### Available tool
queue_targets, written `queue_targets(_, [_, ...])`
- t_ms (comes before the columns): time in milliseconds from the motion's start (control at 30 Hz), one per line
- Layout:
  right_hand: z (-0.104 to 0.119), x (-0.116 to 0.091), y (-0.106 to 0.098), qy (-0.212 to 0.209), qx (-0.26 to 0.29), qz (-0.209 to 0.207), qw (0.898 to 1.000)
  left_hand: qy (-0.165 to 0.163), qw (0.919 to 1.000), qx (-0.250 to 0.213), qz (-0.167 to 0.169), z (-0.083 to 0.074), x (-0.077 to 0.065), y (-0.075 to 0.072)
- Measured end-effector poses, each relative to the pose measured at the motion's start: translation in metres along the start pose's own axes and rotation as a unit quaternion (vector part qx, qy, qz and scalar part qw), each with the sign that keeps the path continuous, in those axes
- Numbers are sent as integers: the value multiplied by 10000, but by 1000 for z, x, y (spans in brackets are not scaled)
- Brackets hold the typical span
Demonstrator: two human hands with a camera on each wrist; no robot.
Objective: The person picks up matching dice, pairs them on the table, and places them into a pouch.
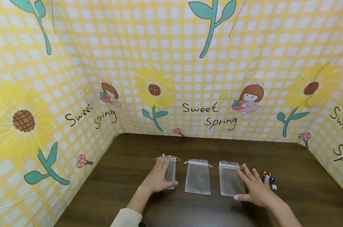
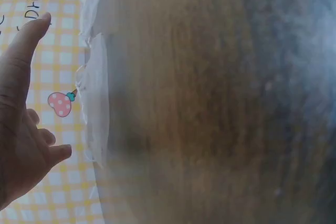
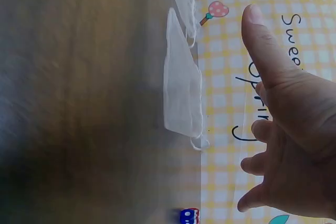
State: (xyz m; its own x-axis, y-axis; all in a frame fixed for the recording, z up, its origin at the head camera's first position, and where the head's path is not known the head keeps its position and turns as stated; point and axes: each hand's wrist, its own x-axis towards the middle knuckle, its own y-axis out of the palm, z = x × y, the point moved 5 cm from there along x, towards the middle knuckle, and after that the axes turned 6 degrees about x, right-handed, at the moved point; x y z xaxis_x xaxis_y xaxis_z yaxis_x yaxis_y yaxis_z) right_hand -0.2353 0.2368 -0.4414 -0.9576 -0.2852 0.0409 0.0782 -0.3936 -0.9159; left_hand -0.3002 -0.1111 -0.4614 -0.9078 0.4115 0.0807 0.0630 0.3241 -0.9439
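Three white sheer drawstring pouches lie flat in a row on the dark wooden table. My left hand (image 1: 157,178), fingers spread, is over the left pouch (image 1: 171,173) and covers part of it. Between my hands lies the middle pouch (image 1: 198,178), its cord toward the far side. My right hand (image 1: 256,187) is beside the right pouch (image 1: 231,179), with thumb and fingertips over its right edge. Both wrist views show the left hand (image 2: 26,114) and right hand (image 3: 294,114) raised with extended fingers, holding nothing. Several dice (image 1: 268,179) sit just beyond the right hand, partly hidden by its fingers.
The brown table (image 1: 131,151) reaches back to a yellow checked cloth (image 1: 171,56) with printed flowers, which hangs behind it and along both sides. A white die (image 1: 274,187) lies nearest the right hand's outer side.
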Motion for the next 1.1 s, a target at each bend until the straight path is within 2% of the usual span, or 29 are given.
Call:
queue_targets(133, [2, -11, 3, 15, 198, -130, 9997, 97, 9999, -118, -56, 0, 2, 3])
queue_targets(333, [5, -24, 4, 115, 407, -198, 9989, 278, 9995, 42, -135, 4, 5, 10])
queue_targets(500, [4, -31, 6, 184, 496, -187, 9984, 333, 9994, 57, 35, 6, 6, 18])
queue_targets(800, [-3, -38, 10, 209, 519, -278, 9980, 284, 9987, 103, 416, 9, 5, 25])
queue_targets(967, [-11, -37, 11, 195, 512, -491, 9973, 257, 9974, 371, 558, 11, 3, 28])
queue_targets(1100, [-22, -39, 10, 244, 530, -651, 9962, 271, 9967, 389, 663, 13, 4, 31])
